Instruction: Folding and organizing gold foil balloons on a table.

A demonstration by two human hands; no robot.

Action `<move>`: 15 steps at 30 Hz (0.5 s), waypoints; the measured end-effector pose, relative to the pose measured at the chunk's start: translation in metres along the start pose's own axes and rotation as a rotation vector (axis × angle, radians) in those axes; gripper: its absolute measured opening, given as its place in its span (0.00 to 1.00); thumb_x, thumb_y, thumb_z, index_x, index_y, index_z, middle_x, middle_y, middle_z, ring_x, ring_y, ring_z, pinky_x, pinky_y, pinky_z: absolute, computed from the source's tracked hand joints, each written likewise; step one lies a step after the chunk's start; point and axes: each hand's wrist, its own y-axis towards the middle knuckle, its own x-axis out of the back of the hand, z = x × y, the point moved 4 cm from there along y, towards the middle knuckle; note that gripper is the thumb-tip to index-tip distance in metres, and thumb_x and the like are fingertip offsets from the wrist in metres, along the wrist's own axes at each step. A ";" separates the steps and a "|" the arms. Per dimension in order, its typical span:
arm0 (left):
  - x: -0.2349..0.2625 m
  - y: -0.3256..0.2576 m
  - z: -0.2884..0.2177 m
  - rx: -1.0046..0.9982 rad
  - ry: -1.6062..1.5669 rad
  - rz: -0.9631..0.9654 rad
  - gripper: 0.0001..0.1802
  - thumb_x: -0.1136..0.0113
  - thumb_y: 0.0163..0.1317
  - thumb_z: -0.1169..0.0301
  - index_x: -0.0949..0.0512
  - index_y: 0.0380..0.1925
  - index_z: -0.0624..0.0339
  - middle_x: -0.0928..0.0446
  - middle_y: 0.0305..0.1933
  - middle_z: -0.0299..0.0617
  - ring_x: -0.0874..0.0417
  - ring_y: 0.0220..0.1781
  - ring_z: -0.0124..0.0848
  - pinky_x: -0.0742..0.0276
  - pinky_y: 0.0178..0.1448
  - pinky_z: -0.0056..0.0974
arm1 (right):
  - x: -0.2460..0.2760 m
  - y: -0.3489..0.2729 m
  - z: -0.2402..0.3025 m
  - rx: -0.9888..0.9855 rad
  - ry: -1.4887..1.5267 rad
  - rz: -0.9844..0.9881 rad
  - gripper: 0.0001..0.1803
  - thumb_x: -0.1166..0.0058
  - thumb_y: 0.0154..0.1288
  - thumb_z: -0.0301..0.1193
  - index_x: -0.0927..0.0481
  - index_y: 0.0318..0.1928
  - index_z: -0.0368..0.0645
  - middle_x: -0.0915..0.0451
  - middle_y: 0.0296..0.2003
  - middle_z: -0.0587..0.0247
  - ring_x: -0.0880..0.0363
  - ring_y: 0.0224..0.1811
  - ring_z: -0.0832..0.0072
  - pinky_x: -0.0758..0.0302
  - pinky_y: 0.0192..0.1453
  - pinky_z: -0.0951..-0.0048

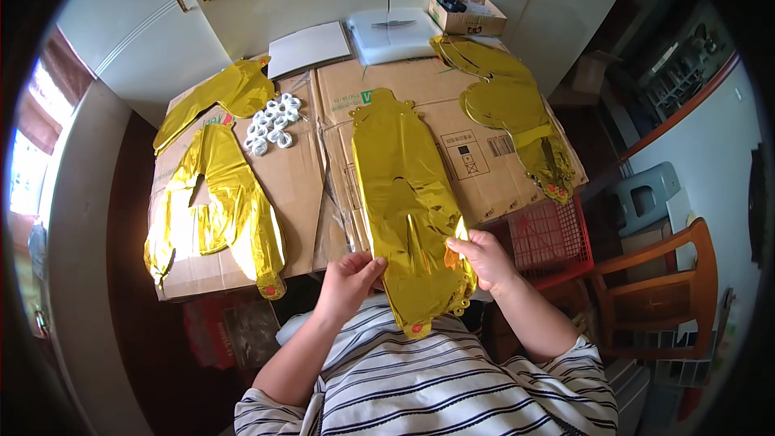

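Note:
A flat gold foil balloon [395, 169] lies lengthwise on the cardboard, its near end hanging over the table edge towards my striped shirt. My left hand [349, 281] pinches its left edge between thumb and fingers. On the opposite side, my right hand [482, 261] grips the other edge, thumb on top, beside a small orange patch on the foil. A red dot marks the balloon's near tip. More flat gold foil balloons lie to the left [222, 202], at the far left [214, 97] and at the right [508, 105].
Cardboard [299, 186] covers the table. Small white rolls [273, 123] cluster left of centre. At the back are a white sheet stack [311, 47], a clear plastic pack [395, 36] and a small box [468, 14]. A red crate [553, 238] and wooden chair [702, 291] stand right.

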 end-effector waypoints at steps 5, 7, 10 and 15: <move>0.014 0.017 -0.043 -0.107 0.047 -0.028 0.16 0.35 0.67 0.67 0.19 0.49 0.66 0.15 0.31 0.37 0.18 0.27 0.21 0.26 0.29 0.25 | -0.013 0.026 0.035 0.058 -0.095 0.073 0.09 0.40 0.69 0.31 0.18 0.41 0.36 0.18 0.32 0.66 0.22 0.30 0.81 0.24 0.35 0.75; 0.018 0.038 -0.049 -0.095 -0.026 -0.033 0.23 0.35 0.67 0.69 0.26 0.58 0.70 0.15 0.32 0.40 0.17 0.27 0.23 0.25 0.29 0.26 | -0.011 0.050 0.045 0.030 -0.109 0.071 0.10 0.41 0.69 0.30 0.19 0.44 0.35 0.17 0.34 0.63 0.20 0.32 0.77 0.21 0.38 0.71; 0.019 0.053 -0.063 -0.122 0.098 -0.061 0.30 0.36 0.67 0.70 0.33 0.64 0.73 0.14 0.33 0.45 0.14 0.28 0.27 0.23 0.29 0.29 | -0.011 0.074 0.049 -0.027 -0.118 0.063 0.09 0.41 0.68 0.28 0.19 0.44 0.35 0.17 0.36 0.61 0.18 0.35 0.74 0.20 0.40 0.68; 0.023 0.051 -0.073 -0.166 0.270 -0.050 0.30 0.39 0.69 0.67 0.36 0.65 0.71 0.15 0.34 0.48 0.12 0.30 0.31 0.20 0.30 0.31 | -0.012 0.083 0.058 -0.109 -0.136 0.055 0.09 0.42 0.69 0.26 0.19 0.45 0.35 0.17 0.37 0.59 0.16 0.37 0.71 0.18 0.44 0.64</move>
